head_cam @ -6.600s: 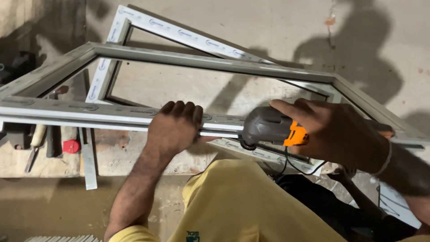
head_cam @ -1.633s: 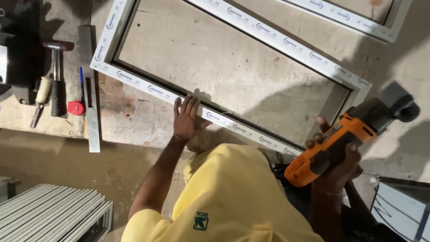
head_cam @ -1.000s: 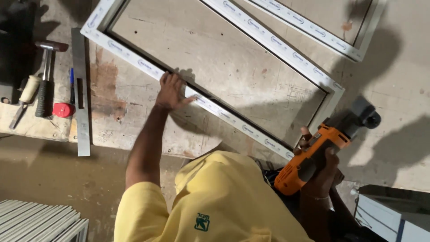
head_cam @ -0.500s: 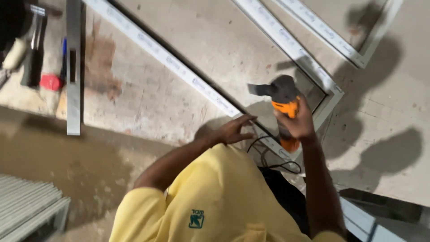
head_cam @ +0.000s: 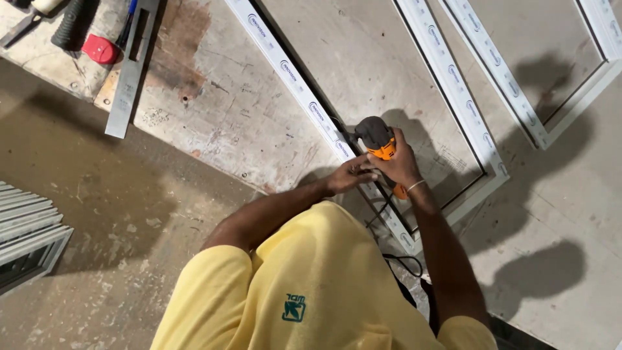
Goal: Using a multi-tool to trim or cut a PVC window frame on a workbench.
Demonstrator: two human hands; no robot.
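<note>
A white window frame (head_cam: 293, 81) lies flat on a worn board. My right hand (head_cam: 400, 163) is shut on an orange and grey power tool (head_cam: 377, 137), whose dark head sits against the frame's near rail. My left hand (head_cam: 348, 177) rests on that rail just beside the tool, its fingers drawn together on the tool's orange body. A black cord (head_cam: 396, 260) runs from the tool toward my body. My yellow shirt hides the near end of the rail.
A second white frame (head_cam: 518, 84) lies at the upper right. A steel ruler (head_cam: 127, 71), a red round thing (head_cam: 99, 48) and tool handles (head_cam: 67, 26) lie at the upper left. White profiles (head_cam: 26, 227) are stacked at the left edge.
My right hand has brought the tool down against the frame's near rail. My left hand has moved up from the rail's edge onto the tool. The view has swung slightly.
</note>
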